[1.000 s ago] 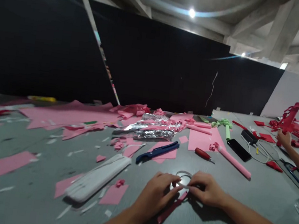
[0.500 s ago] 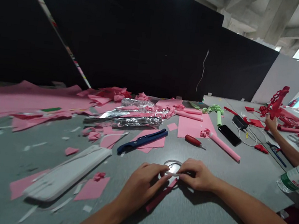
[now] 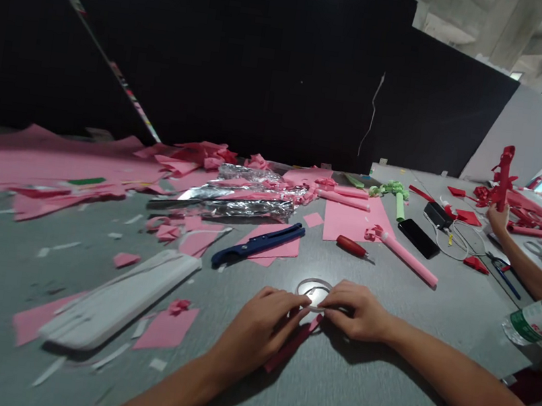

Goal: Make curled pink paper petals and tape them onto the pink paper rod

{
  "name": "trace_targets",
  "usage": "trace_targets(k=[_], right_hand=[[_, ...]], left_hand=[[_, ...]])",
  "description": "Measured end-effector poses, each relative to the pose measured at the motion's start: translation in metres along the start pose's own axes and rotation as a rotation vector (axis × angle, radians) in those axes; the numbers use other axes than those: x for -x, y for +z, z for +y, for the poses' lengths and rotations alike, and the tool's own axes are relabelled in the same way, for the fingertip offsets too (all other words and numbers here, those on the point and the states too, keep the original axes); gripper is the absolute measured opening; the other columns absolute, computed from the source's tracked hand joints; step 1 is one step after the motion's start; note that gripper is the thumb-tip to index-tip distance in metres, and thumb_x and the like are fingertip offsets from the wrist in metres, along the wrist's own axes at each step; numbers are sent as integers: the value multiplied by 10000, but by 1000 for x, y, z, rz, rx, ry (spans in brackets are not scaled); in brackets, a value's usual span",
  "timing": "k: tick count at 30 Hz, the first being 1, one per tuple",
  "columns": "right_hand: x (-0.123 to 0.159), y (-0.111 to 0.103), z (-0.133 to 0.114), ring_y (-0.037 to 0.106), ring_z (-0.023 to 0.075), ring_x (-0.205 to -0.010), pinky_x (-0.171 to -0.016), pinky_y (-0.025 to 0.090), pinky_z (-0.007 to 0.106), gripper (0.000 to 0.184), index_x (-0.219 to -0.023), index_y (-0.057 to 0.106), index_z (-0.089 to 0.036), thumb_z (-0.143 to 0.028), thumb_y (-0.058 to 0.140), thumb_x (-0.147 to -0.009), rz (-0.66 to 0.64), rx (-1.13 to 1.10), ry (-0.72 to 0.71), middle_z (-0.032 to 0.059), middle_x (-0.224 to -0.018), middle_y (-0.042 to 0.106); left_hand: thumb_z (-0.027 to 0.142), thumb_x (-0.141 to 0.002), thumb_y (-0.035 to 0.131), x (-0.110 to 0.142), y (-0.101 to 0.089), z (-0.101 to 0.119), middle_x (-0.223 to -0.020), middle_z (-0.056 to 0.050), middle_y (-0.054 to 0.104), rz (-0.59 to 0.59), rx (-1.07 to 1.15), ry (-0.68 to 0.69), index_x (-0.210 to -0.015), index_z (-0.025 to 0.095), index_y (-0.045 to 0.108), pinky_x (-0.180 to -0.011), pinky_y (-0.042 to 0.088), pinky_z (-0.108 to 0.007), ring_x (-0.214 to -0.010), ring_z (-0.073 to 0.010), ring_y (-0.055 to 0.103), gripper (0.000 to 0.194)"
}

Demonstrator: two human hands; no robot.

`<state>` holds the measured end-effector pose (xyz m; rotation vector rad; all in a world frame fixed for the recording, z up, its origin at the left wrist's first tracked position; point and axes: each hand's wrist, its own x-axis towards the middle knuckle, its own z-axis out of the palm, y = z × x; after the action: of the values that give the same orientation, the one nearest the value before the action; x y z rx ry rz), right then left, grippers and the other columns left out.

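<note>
My left hand (image 3: pixel 265 322) and my right hand (image 3: pixel 356 311) meet low over the table. Thumb and fingers of both pinch the near edge of a thin grey ring (image 3: pixel 316 281), which looks like a narrow roll of tape. Light reflects off the table through its middle. A dark pink paper strip (image 3: pixel 296 345) lies under the left hand, running from the ring down toward me; my fingers partly cover it. Beyond the hands rest a red-handled awl (image 3: pixel 352 246) and a dark blue long-handled tool (image 3: pixel 259 246) on pink paper.
A white flat case (image 3: pixel 121 300) lies left among paper scraps. Pink rolled tubes (image 3: pixel 408 261), a black phone (image 3: pixel 419 238), a charger with cable (image 3: pixel 438 216) and pliers (image 3: pixel 504 274) lie right. A plastic bottle (image 3: pixel 535 321) stands near a co-worker's hand (image 3: pixel 497 221) holding a red paper piece.
My view has tilted slightly. Both hands stay pinched at the ring, with the fingertips a little closer together. The co-worker's red paper piece has turned more upright.
</note>
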<state>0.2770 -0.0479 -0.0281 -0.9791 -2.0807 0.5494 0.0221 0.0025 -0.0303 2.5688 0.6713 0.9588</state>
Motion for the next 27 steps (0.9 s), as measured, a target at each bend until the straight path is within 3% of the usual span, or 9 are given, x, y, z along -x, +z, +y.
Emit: trace_targets(k=[6,12,27], right_hand=[[0,0,-1,728,249,-951,-916,585,407,185,-1109,770,-212,-134,640,-1002,34,-17,-63,84,-1004,802],[-1,-2,-4,720,257,-939,-885,580,411,239,-1121,765,-214,-109,619,-964,27,17,-119,95,-1008,789],[0,-4,-4,716,243,-941,-877,586,399,345,-1196,752,-201,-44,574,-945,8,-27,-169,101,-1023,788]], left_hand=[[477,-1129,569,-3,-3,5,-799,-13,743,34,-14,7,-1120,201,737,-748,514,-362,-713,-208,679,323],[561,-1135,554,-4,-4,7,-742,-8,700,58,-20,-1,-970,190,704,-705,473,-350,-677,-199,633,433],[448,-1110,610,-4,-7,8,-802,-16,713,54,51,-39,-1036,188,692,-740,471,-366,-729,-213,641,282]])
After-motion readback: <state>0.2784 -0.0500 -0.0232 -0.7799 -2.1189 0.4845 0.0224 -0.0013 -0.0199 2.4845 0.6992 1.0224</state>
